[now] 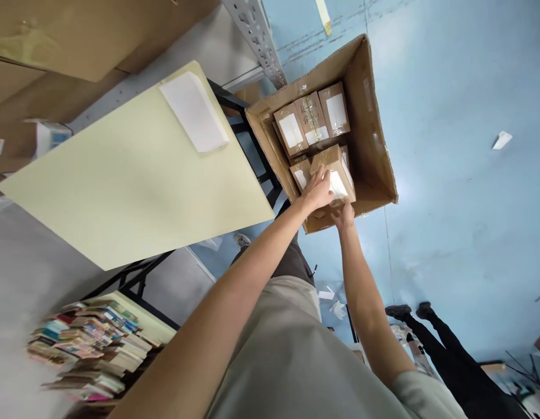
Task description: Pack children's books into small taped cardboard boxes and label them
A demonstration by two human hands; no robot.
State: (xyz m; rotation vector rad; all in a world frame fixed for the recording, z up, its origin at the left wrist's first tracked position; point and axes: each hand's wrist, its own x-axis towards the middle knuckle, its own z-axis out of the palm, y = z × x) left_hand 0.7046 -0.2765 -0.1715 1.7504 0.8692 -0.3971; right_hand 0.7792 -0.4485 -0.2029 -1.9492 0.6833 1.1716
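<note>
A small taped cardboard box (345, 181) with white labels sits slightly tilted in a large open carton (369, 116). My left hand (319, 190) grips its left side and top, fingers bent over the label. At the box's near lower edge, my right hand (344, 215) holds on with its fingertips partly hidden. Several similar boxes lie in the carton, among them a labelled box (291, 130), a box with handwriting (311, 112) and another labelled box (335, 110). One more box (299, 174) is partly covered beside my left hand.
A pale yellow tabletop (134, 186) on black legs stands left of the carton, with white paper sheets (194, 110) on it. Stacked books (95, 343) are at lower left. A metal rack post (256, 41) rises behind. Another person's legs (448, 343) are at right; paper scraps (501, 139) litter the blue floor.
</note>
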